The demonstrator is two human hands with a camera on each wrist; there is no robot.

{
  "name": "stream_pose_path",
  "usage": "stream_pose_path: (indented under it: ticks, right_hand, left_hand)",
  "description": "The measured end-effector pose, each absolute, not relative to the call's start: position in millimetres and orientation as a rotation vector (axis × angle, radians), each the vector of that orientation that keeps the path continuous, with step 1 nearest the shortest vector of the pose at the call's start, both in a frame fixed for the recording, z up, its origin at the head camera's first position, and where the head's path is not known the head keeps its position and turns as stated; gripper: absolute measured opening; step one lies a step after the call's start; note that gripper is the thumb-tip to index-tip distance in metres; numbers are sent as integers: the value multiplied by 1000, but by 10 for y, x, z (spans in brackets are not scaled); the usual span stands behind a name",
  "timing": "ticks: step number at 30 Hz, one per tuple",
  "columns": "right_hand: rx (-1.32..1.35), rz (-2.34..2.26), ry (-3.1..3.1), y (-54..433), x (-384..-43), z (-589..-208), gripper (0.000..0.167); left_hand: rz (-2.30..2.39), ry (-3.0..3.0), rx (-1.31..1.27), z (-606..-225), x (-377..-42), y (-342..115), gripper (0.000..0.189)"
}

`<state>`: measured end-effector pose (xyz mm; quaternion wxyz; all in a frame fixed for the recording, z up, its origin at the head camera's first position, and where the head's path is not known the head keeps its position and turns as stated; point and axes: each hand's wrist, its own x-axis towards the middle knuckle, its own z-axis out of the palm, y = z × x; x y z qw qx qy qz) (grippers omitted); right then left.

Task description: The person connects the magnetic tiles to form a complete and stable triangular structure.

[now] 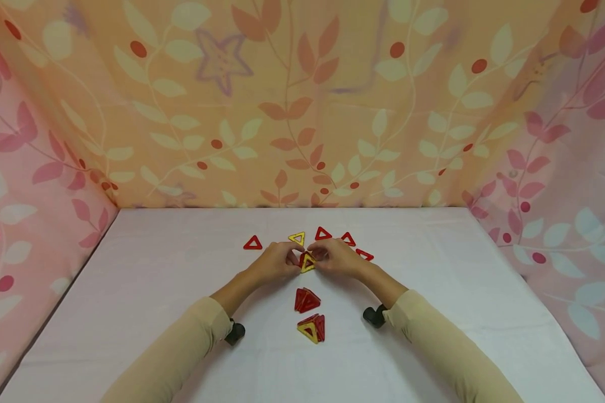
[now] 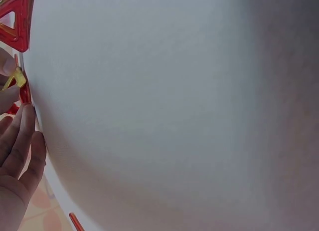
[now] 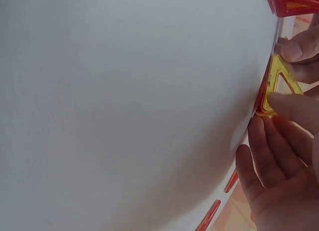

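Nearest, a pale sleeve [image 1: 166,358] comes over the desk [image 1: 146,280] from either side of its near part, each with a dark wrist fitting [image 1: 236,334] at the cuff. Between the forearms, on the desk's left-right midline, sits a red and yellow cluster [image 1: 308,330] of triangular pieces, and just beyond it, toward the far edge, a red cluster [image 1: 310,302], the two apart. Farther on, nearer the far edge than these clusters and again at the midline, the left hand [image 1: 277,263] and right hand [image 1: 336,258] meet at a yellow triangle [image 1: 303,266] with red showing behind it. Both hands have fingers bent and nearly closed, pinching this piece from its two sides; the right wrist view shows the right thumb pressed on its yellow face. Past the hands, loose triangles lie along the far edge: a red triangle [image 1: 364,258] beside the right wrist, another red one toward the far left corner, a far yellow triangle [image 1: 301,239] just beyond the fingertips, and two more red ones right of it. Behind the desk's far edge hangs a leaf-patterned curtain [image 1: 262,168], orange-toned, with pink panels at both sides.
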<state>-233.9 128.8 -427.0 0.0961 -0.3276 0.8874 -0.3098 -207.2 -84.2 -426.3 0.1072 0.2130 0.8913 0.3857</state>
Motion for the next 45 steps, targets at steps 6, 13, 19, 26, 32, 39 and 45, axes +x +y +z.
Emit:
stream_pose_path:
  ticks: [6, 13, 19, 26, 32, 39, 45]
  right_hand:
    - [-973, -936, 2586, 1300, -2346, -4265, 33]
    - [-987, -900, 2579, 1285, -2343, -4235, 32]
    - [-995, -822, 2606, 1285, -2348, -4244, 33]
    - [-953, -801, 2614, 1278, -2347, -4250, 34]
    - [-928, -809, 2619, 1278, -2336, -4256, 34]
    - [-924, -806, 2621, 1284, -2331, -4252, 34]
    - [-910, -801, 2621, 1287, -2340, -4247, 34]
  left_hand:
    - [1145, 2612, 601, -4262, -2057, -844, 41]
    - [1203, 2570, 605, -4286, -2064, -869, 41]
    - [1227, 2556, 628, -4273, -2063, -906, 40]
    - [1248, 2665, 559, -4197, -2107, -1087, 43]
    - [1362, 2819, 505, -4203, -2249, -1380, 42]
    - [1428, 2892, 304, -4236, -2354, -1725, 43]
    - [1422, 2853, 255, -4310, -2403, -1909, 49]
